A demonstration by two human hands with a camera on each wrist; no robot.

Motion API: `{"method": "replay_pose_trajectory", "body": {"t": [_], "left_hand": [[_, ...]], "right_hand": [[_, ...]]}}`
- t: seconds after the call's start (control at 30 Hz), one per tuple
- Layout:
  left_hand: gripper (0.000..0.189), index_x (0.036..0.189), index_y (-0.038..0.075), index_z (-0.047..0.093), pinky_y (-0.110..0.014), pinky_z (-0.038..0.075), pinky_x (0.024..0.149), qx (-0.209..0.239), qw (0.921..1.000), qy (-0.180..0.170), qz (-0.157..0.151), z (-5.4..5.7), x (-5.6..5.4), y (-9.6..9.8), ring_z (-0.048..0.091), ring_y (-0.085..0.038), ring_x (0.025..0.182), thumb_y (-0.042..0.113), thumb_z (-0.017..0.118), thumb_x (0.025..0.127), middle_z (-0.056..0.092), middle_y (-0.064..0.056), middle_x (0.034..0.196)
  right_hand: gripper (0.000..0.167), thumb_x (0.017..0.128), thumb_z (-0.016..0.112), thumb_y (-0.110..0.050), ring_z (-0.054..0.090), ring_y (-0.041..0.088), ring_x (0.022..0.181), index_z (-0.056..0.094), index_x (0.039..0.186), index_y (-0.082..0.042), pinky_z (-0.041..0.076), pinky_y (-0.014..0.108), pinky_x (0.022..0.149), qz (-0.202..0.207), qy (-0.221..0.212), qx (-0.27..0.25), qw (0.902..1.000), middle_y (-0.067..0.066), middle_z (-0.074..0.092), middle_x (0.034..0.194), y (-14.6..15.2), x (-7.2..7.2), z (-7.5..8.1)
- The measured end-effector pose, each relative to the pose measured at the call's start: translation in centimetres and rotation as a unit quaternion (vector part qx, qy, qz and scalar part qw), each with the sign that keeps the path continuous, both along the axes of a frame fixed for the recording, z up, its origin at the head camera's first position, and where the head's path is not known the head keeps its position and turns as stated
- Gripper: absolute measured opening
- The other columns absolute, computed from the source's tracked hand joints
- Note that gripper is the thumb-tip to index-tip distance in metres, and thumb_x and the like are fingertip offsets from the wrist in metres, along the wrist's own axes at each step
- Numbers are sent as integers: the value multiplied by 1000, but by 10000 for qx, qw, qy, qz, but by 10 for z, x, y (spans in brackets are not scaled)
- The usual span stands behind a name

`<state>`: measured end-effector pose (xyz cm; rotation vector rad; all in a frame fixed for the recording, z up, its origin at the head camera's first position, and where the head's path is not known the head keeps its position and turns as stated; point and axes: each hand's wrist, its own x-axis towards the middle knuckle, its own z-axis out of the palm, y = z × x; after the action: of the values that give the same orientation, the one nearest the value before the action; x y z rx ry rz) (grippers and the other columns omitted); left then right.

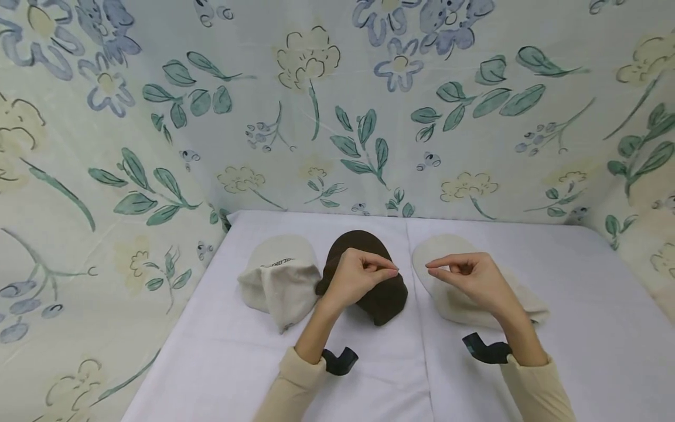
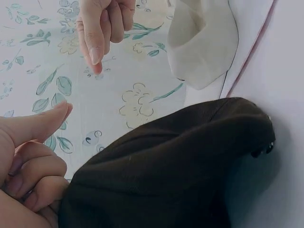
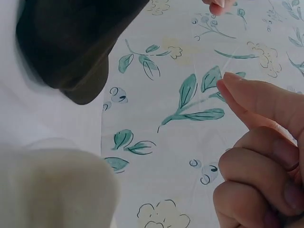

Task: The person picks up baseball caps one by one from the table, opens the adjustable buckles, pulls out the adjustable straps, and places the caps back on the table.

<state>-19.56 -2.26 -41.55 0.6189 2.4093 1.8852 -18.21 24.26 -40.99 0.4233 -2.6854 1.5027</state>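
Observation:
Three caps lie in a row on the white table. My left hand (image 1: 355,275) is raised over the dark brown cap (image 1: 364,240), thumb and index fingertips together, other fingers curled, nothing between them. My right hand (image 1: 474,278) makes the same pinch shape above the cream cap (image 1: 440,249) at the right, also with nothing in it. The two pairs of fingertips point at each other across a small gap. At the left lies an off-white cap (image 1: 285,264) with dark lettering. In the left wrist view the brown cap (image 2: 171,161) sits close beside my left hand.
A white cloth (image 1: 379,375) with a fold line covers the table. Behind and at the sides hangs a floral fabric (image 1: 337,76). Black wrist mounts (image 1: 340,361) stick out below both hands.

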Motion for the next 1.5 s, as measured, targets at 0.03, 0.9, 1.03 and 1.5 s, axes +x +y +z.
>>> {"method": "replay_pose_trajectory", "body": {"t": [0.03,0.9,1.03,1.5], "left_hand": [[5,90,4,84,-18,23,48,11,10000,-8,-26,0,0,2,28,-4,49,6,84,86,49,1,54],[3,89,10,85,-17,20,47,-378,9991,-57,-163,-21,4,68,23,-2,46,10,84,86,29,8,48],[4,89,11,86,-17,18,46,-385,9992,-62,-70,-26,5,76,23,-1,46,10,85,85,28,8,48],[18,101,20,86,-15,22,46,-805,9960,375,-43,-34,6,106,28,4,46,20,88,83,34,10,49]], "right_hand": [[18,91,82,-24,34,10,55,82,105,-14,30,30,49,-24,6,10,10000,-6,36,60,3,1,0],[33,94,78,-22,38,16,59,75,121,-3,32,33,55,-473,-320,400,9976,-7,39,62,92,14,3],[34,94,79,-21,37,17,59,75,122,-3,32,32,52,-407,-361,508,9972,-7,37,63,100,14,3],[34,91,80,-14,37,21,55,74,122,0,34,31,49,-76,-808,716,9941,-5,37,62,129,20,1]]}}
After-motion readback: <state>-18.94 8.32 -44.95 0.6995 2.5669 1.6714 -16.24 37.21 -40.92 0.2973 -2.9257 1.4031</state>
